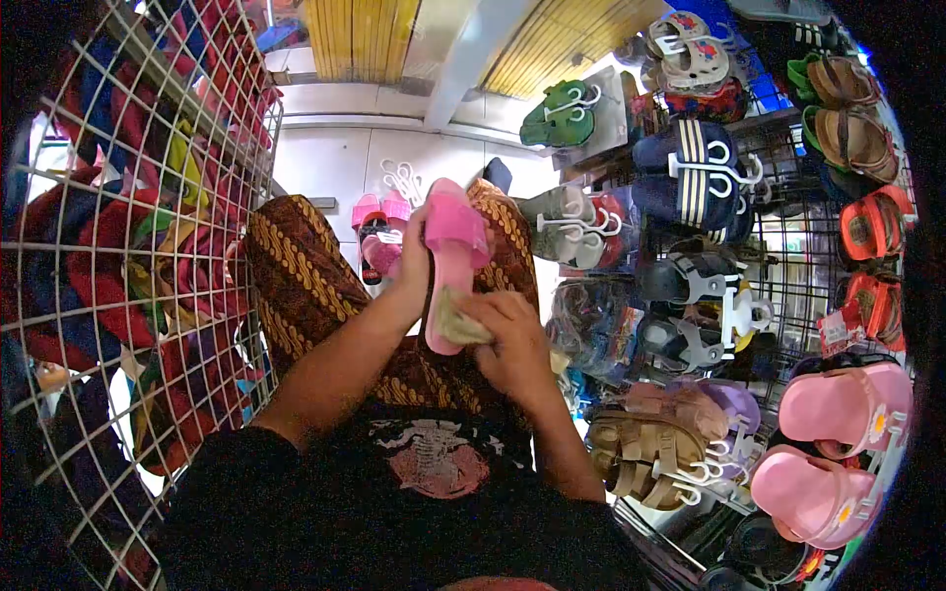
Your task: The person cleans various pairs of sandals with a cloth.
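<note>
A pink slide sandal [455, 234] is held upright over the lap, its strap end away from the body. My left hand [417, 258] grips it along its left side near the strap. Bunched in my right hand [510, 340] is a pale yellowish cloth [459, 320], which touches the insole near the heel. Beyond the knees, more pink sandals [382, 234] with white hangers lie on the tiled floor.
A white wire grid [148, 236] with colourful items behind it runs along the left. Racks of hanging footwear fill the right, with navy striped slides [690, 175], brown sandals [655, 453] and pink clogs [828, 409]. Green sandals [560, 115] hang at the upper middle.
</note>
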The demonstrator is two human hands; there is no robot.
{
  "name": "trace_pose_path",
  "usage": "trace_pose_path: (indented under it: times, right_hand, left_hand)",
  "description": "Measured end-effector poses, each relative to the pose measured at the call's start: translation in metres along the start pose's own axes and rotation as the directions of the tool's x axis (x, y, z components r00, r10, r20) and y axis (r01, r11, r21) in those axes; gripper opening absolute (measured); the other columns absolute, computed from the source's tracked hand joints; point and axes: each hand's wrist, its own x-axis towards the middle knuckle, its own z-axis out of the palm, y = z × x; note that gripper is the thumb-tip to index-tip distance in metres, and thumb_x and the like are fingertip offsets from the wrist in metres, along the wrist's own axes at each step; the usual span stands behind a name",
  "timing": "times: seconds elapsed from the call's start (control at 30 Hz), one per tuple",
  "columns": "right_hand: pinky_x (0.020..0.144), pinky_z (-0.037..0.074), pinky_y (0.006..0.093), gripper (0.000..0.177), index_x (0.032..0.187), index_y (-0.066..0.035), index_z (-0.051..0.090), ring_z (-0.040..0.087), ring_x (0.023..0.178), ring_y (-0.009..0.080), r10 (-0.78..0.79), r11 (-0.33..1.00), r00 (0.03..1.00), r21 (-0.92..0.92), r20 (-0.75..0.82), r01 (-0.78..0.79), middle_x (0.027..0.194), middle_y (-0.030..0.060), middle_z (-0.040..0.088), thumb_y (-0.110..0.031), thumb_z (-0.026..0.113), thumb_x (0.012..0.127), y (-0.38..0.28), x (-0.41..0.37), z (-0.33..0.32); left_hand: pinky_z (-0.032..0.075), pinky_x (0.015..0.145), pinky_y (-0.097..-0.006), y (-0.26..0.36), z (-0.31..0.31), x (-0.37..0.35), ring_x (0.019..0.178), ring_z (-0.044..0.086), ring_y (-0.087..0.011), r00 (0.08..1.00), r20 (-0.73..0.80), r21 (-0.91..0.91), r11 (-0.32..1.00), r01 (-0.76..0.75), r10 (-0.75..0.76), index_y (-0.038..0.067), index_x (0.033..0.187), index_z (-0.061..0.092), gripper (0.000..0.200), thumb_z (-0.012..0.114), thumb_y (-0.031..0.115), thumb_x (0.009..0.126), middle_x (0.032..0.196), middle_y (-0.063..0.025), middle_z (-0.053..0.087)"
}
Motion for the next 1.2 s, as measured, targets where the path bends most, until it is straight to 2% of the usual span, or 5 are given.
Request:
trace_pose_path:
  times: [0.27,0.4,0.5,0.6,1.2]
  right_hand:
    - [0.096,0.044,0.0455,0.047,0.110,-0.012,0.067,0.056,0.109,0.0343,0.004,0.999,0.988,-0.031,-0.154,-0.008,0.111,0.0095,0.063,-0.002,0.068,0.063,0.008,0.007,0.010]
    - [0.095,0.044,0.0421,0.050,0.112,-0.010,0.067,0.057,0.108,0.0337,0.046,0.999,0.997,-0.006,-0.054,-0.047,0.114,0.0102,0.063,0.005,0.061,0.064,-0.009,0.002,0.005]
    - [0.095,0.044,0.0420,0.050,0.113,-0.011,0.067,0.057,0.107,0.0328,0.046,0.994,0.961,-0.079,-0.273,-0.070,0.115,0.0087,0.064,0.003,0.064,0.065,0.004,0.014,0.024]
    - [0.094,0.043,0.0416,0.050,0.114,-0.011,0.067,0.057,0.109,0.0324,-0.024,0.998,0.991,-0.060,-0.133,0.016,0.115,0.0077,0.064,0.002,0.066,0.066,-0.002,0.008,0.016]
    - [0.093,0.040,0.0427,0.049,0.118,-0.013,0.066,0.056,0.111,0.0310,-0.079,0.993,0.988,-0.098,-0.130,0.066,0.119,0.0071,0.062,-0.004,0.065,0.070,0.005,0.012,0.022]
  left_hand:
    - [0.055,0.083,-0.0424,-0.008,0.016,-0.008,0.091,0.068,-0.0326,0.996,-0.083,0.182,0.983,0.027,-0.012,-0.005,0.115,0.058,0.070,0.038,0.059,0.094,0.102,-0.0219,0.067]
    - [0.056,0.082,-0.0410,-0.008,0.000,0.006,0.089,0.068,-0.0320,1.000,-0.023,-0.005,1.000,0.017,-0.017,-0.006,0.116,0.056,0.070,0.037,0.058,0.095,0.100,-0.0214,0.068]
    - [0.056,0.083,-0.0403,-0.003,0.014,-0.005,0.090,0.068,-0.0317,0.997,-0.073,0.247,0.969,0.005,0.013,-0.006,0.117,0.055,0.071,0.038,0.058,0.094,0.101,-0.0213,0.067]
    - [0.056,0.083,-0.0402,0.006,0.006,0.001,0.092,0.068,-0.0308,0.998,0.006,-0.009,0.998,0.063,-0.063,-0.006,0.119,0.055,0.069,0.038,0.056,0.095,0.104,-0.0213,0.067]
    - [0.057,0.080,-0.0399,-0.001,-0.025,0.011,0.089,0.068,-0.0276,0.993,-0.015,0.107,0.987,0.120,-0.119,0.003,0.119,0.057,0.060,0.049,0.056,0.093,0.105,-0.0155,0.067]
